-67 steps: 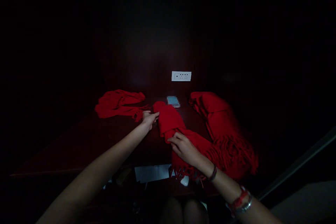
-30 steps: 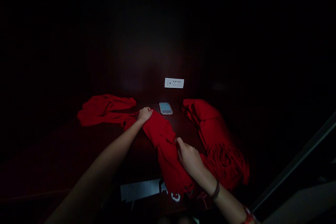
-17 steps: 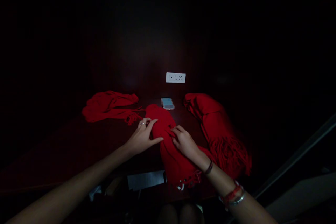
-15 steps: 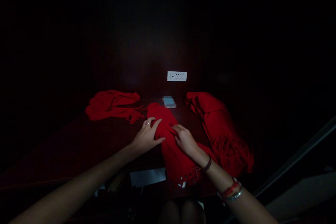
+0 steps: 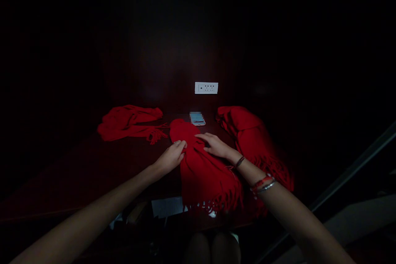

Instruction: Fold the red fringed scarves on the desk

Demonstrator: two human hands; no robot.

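A red fringed scarf lies spread on the dark table in front of me, its fringe hanging over the near edge. My left hand curls around the scarf's left edge, gripping the fabric. My right hand rests on top of the scarf near its far end, fingers stretched flat on the cloth. Bracelets sit on my right wrist.
A second red scarf lies crumpled at the left. A third, larger one lies at the right. A phone sits behind the middle scarf, and a white socket panel beyond it. A pale sheet shows below the table edge.
The middle scarf has been spread wider and flatter toward the near edge. My right hand moved farther up onto it and flattened; my left hand closed on its left edge.
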